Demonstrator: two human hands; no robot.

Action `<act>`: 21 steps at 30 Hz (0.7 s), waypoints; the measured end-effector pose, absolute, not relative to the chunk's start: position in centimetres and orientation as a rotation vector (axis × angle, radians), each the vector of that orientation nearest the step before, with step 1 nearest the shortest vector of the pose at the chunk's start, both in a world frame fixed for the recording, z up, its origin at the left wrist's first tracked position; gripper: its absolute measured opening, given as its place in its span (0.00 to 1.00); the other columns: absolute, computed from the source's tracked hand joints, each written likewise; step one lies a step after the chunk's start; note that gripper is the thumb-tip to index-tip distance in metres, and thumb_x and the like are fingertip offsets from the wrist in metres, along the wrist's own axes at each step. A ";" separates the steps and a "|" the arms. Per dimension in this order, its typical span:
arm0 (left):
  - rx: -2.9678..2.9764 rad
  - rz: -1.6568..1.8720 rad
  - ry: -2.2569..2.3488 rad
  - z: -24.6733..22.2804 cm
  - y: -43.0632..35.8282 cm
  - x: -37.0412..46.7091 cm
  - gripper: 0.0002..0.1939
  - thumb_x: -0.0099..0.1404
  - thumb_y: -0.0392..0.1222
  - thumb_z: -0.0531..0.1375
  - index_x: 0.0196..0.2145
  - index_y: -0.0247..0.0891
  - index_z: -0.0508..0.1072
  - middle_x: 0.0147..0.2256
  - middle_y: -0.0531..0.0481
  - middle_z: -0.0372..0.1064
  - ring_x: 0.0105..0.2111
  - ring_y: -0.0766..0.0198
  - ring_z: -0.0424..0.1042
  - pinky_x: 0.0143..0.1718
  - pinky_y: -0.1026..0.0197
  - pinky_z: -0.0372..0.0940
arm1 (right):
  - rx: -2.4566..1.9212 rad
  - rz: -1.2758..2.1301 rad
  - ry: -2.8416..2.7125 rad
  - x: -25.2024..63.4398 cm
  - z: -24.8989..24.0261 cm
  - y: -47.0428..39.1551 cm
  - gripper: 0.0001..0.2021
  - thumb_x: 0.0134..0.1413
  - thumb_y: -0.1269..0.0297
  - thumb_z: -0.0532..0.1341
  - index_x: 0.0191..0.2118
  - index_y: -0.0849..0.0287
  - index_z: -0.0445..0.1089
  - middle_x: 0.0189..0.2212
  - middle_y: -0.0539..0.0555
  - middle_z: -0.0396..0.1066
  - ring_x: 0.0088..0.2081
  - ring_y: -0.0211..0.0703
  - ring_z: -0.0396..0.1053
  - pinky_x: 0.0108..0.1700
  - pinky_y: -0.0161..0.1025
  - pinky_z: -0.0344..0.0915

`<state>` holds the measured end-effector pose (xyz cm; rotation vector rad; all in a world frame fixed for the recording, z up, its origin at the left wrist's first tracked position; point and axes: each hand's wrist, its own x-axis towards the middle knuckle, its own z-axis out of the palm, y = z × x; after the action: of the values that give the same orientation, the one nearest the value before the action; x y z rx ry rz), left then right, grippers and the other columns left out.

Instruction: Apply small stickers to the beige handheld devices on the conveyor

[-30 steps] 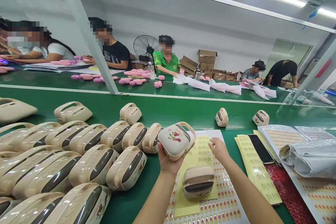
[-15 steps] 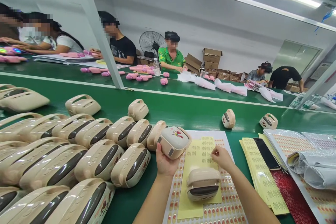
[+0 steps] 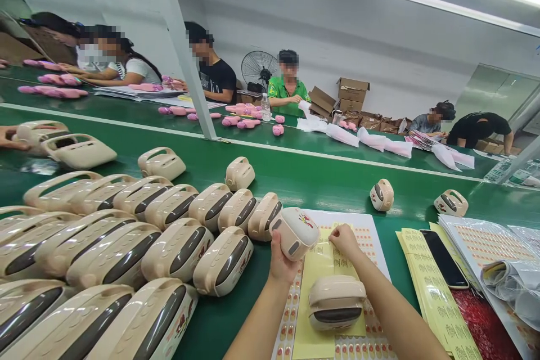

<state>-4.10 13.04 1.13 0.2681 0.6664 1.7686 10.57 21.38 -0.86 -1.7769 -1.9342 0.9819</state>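
Note:
My left hand [image 3: 282, 263] grips a cream portable speaker [image 3: 295, 233] from below, keeping it raised and tilted, with its pale, red-printed face turned up. My right hand [image 3: 345, 241] is closed in a pinch over the top part of a yellow label sheet [image 3: 311, 281], just right of that speaker. Whatever is between its fingertips is too small to make out. Lower on the sheet, between my forearms, rests a second cream speaker [image 3: 337, 302] with a dark front panel. Under it all lies a white sheet of oval stickers [image 3: 377, 242].
Rows of cream speakers [image 3: 172, 250] fill the left of the green table. More yellow label sheets [image 3: 434, 287], a phone [image 3: 444, 259] and sticker sheets [image 3: 472, 230] lie to the right. Across a divider, co-workers sit among pink items [image 3: 242, 122]. Another person's hand [image 3: 7, 138] touches a speaker, far left.
My right hand has moved up and left across the label sheet, closer to the held speaker. The view has shifted slightly left. Another person's hand now shows at the left edge.

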 end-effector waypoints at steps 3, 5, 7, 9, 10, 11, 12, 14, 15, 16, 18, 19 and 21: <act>0.284 1.760 0.715 1.0 13.1 -3.9 0.33 0.43 0.64 0.62 0.43 0.41 0.71 0.37 0.48 0.76 0.44 0.50 0.70 0.39 0.56 0.68 | -1.745 1.032 -1.952 11.2 -0.4 21.1 0.12 0.57 0.62 0.56 0.45 0.61 0.65 0.43 0.55 0.67 0.40 0.41 0.68 0.40 0.44 0.67; 0.288 1.759 0.747 0.9 13.1 -3.8 0.33 0.45 0.64 0.61 0.44 0.40 0.70 0.37 0.47 0.75 0.42 0.51 0.71 0.38 0.57 0.68 | -1.713 1.056 -1.948 11.6 -0.1 20.9 0.10 0.57 0.62 0.56 0.42 0.63 0.66 0.39 0.53 0.69 0.37 0.40 0.68 0.38 0.42 0.67; 0.284 1.771 0.779 0.7 13.2 -3.7 0.33 0.46 0.62 0.62 0.46 0.41 0.68 0.36 0.49 0.74 0.40 0.55 0.72 0.37 0.60 0.67 | -1.682 1.046 -1.929 11.9 0.3 20.7 0.06 0.54 0.66 0.58 0.34 0.63 0.68 0.34 0.52 0.69 0.34 0.39 0.68 0.37 0.41 0.66; 0.285 1.786 0.807 0.6 13.2 -3.6 0.32 0.46 0.60 0.64 0.46 0.43 0.67 0.35 0.52 0.73 0.37 0.59 0.72 0.35 0.62 0.67 | -1.646 1.007 -1.898 11.9 0.5 20.5 0.03 0.49 0.71 0.60 0.26 0.62 0.66 0.30 0.51 0.68 0.33 0.40 0.67 0.38 0.40 0.64; 0.291 1.789 0.819 0.6 13.3 -3.5 0.31 0.45 0.59 0.64 0.45 0.44 0.67 0.34 0.53 0.73 0.36 0.61 0.72 0.34 0.63 0.66 | -1.626 0.991 -1.879 11.7 0.6 20.4 0.04 0.46 0.73 0.60 0.24 0.60 0.65 0.29 0.51 0.68 0.33 0.40 0.66 0.38 0.40 0.63; 0.300 1.789 0.829 0.6 13.3 -3.4 0.30 0.45 0.59 0.64 0.44 0.43 0.67 0.33 0.54 0.72 0.34 0.61 0.72 0.33 0.64 0.66 | -1.605 0.984 -1.861 11.5 0.6 20.3 0.06 0.44 0.74 0.59 0.22 0.59 0.64 0.28 0.50 0.68 0.33 0.41 0.66 0.38 0.40 0.62; 0.311 1.788 0.839 0.6 13.3 -3.3 0.28 0.45 0.58 0.64 0.42 0.43 0.67 0.32 0.54 0.72 0.33 0.62 0.72 0.32 0.64 0.66 | -1.584 0.990 -1.842 11.2 0.6 20.2 0.07 0.42 0.74 0.59 0.20 0.58 0.63 0.26 0.50 0.67 0.32 0.41 0.66 0.38 0.39 0.62; 0.332 1.788 0.858 0.7 13.3 -3.1 0.26 0.46 0.58 0.64 0.40 0.43 0.68 0.31 0.55 0.71 0.32 0.63 0.71 0.30 0.64 0.66 | -1.550 1.040 -1.803 10.7 0.6 20.2 0.07 0.40 0.74 0.59 0.19 0.57 0.61 0.23 0.49 0.66 0.30 0.42 0.66 0.36 0.39 0.62; 0.343 1.789 0.868 0.8 13.3 -3.1 0.25 0.46 0.58 0.64 0.39 0.43 0.68 0.32 0.55 0.70 0.32 0.63 0.71 0.30 0.65 0.65 | -1.535 1.080 -1.782 10.5 0.6 20.1 0.07 0.40 0.73 0.58 0.19 0.57 0.60 0.21 0.48 0.65 0.29 0.41 0.66 0.35 0.39 0.62; 0.352 1.789 0.878 0.8 13.3 -3.0 0.25 0.46 0.58 0.64 0.39 0.44 0.68 0.32 0.55 0.70 0.32 0.63 0.71 0.30 0.65 0.65 | -1.520 1.125 -1.759 10.5 0.7 20.0 0.07 0.40 0.72 0.58 0.19 0.57 0.60 0.20 0.48 0.65 0.28 0.41 0.67 0.33 0.39 0.62; 0.370 1.785 0.899 0.8 13.3 -3.0 0.25 0.47 0.59 0.63 0.40 0.44 0.68 0.32 0.55 0.70 0.32 0.63 0.71 0.30 0.65 0.66 | -1.483 1.217 -1.716 10.6 1.3 19.9 0.06 0.40 0.69 0.58 0.19 0.57 0.59 0.19 0.48 0.65 0.26 0.40 0.67 0.31 0.38 0.63; 0.380 1.780 0.910 0.8 13.4 -3.1 0.25 0.47 0.59 0.63 0.40 0.44 0.68 0.32 0.55 0.70 0.32 0.63 0.71 0.30 0.65 0.66 | -1.459 1.254 -1.697 10.9 1.8 19.8 0.07 0.40 0.67 0.58 0.19 0.57 0.59 0.19 0.49 0.65 0.27 0.40 0.67 0.31 0.38 0.63; 0.397 1.771 0.931 0.6 13.5 -3.2 0.25 0.48 0.58 0.63 0.42 0.45 0.68 0.34 0.54 0.71 0.34 0.62 0.71 0.31 0.64 0.66 | -1.398 1.298 -1.671 11.5 3.2 19.6 0.07 0.40 0.64 0.58 0.20 0.58 0.60 0.22 0.50 0.66 0.29 0.40 0.68 0.33 0.38 0.64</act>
<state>-3.17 13.47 0.63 0.3965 0.9315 1.7711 11.45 19.59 3.20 -1.3985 -1.6709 1.2980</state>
